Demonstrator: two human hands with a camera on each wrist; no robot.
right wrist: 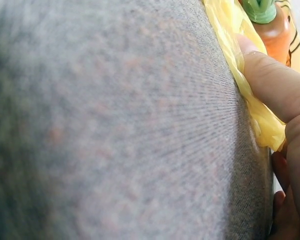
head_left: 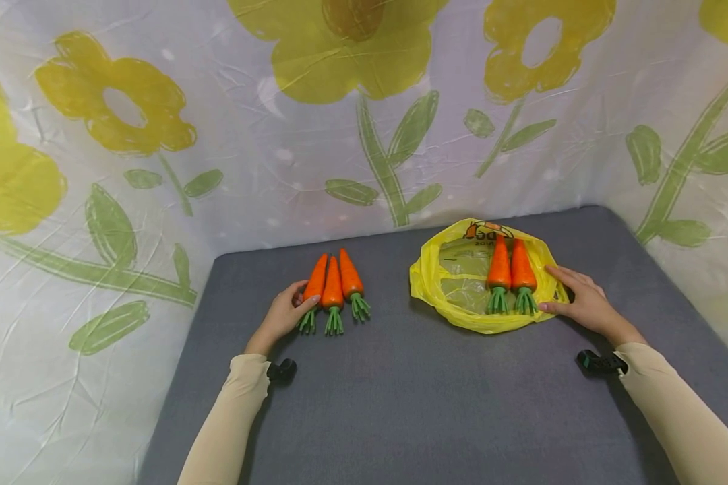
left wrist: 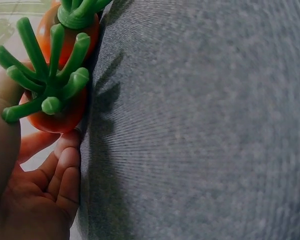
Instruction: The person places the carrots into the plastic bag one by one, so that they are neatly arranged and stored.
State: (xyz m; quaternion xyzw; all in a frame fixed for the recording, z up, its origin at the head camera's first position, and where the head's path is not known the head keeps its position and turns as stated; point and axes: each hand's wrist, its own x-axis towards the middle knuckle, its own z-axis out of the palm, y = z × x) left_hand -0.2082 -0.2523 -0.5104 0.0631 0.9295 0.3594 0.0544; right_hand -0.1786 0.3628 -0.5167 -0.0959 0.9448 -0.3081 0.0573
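Three orange toy carrots with green tops lie side by side on the left of the table. My left hand (head_left: 285,311) grips the leftmost carrot (head_left: 315,279), thumb on one side and fingers on the other; its green stems (left wrist: 50,80) stick out toward the left wrist camera. Beside it are the middle carrot (head_left: 333,286) and the right one (head_left: 350,275). A yellow plastic bag (head_left: 427,276), spread open, holds two more carrots, one (head_left: 499,266) left of the other (head_left: 522,266). At the bag's right rim, my right hand (head_left: 591,306) holds the plastic, its thumb (right wrist: 270,82) over the edge.
A grey cloth-covered table (head_left: 388,404) lies under everything. Behind it and along both sides hangs a white sheet (head_left: 267,168) printed with yellow flowers. Each wrist wears a dark strap, the left one (head_left: 282,370) and the right one (head_left: 600,362).
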